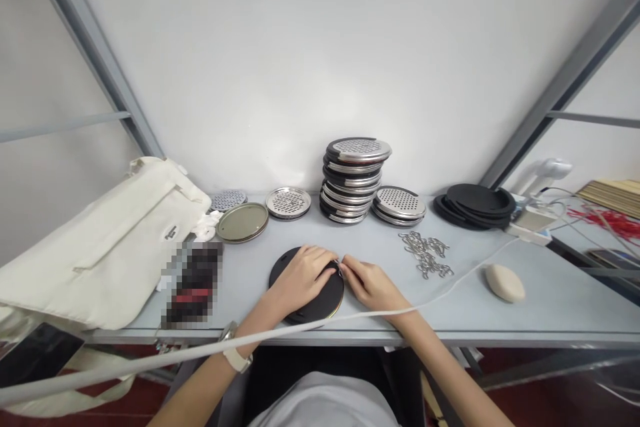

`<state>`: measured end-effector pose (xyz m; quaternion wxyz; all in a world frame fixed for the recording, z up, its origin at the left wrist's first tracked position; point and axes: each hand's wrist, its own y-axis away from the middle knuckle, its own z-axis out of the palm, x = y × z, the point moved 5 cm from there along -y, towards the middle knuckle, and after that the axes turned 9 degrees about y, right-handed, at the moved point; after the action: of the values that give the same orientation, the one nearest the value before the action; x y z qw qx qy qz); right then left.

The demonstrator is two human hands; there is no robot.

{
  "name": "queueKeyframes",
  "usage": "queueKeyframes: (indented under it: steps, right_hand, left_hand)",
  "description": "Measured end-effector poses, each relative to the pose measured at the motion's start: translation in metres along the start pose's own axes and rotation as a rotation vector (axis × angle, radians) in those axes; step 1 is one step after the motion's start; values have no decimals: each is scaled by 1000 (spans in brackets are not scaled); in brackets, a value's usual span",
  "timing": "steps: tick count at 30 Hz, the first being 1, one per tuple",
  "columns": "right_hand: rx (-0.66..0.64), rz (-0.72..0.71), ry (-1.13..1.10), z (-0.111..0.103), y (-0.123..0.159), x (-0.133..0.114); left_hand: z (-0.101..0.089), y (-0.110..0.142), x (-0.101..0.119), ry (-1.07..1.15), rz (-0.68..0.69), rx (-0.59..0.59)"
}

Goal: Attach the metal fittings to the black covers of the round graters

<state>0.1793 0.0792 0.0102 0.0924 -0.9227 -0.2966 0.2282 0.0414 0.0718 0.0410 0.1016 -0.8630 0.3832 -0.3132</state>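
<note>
A round black disc with a metal rim [306,303] lies flat on the grey table in front of me. My left hand [300,277] rests on top of it, fingers curled over its right side. My right hand [367,282] meets it at the disc's right edge, fingertips pinched on a small metal piece [341,271] I can barely make out. A pile of small metal hooks [425,253] lies just right of my hands. Behind stands a stack of perforated metal discs with black rims [354,180].
More perforated discs [399,203] [288,202], a plain metal lid [243,222] and black rubber rings [475,203] line the back. A cream bag [105,240] fills the left. A beige oval stone-like object [505,282] and a white cable [450,290] lie to the right.
</note>
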Motion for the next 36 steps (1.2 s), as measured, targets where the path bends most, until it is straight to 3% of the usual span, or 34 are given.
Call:
queueKeyframes:
  steps: [36]
  right_hand:
    - [-43,51,6,7,0,4]
  left_hand:
    - [1,-2,0,-51,3,-4]
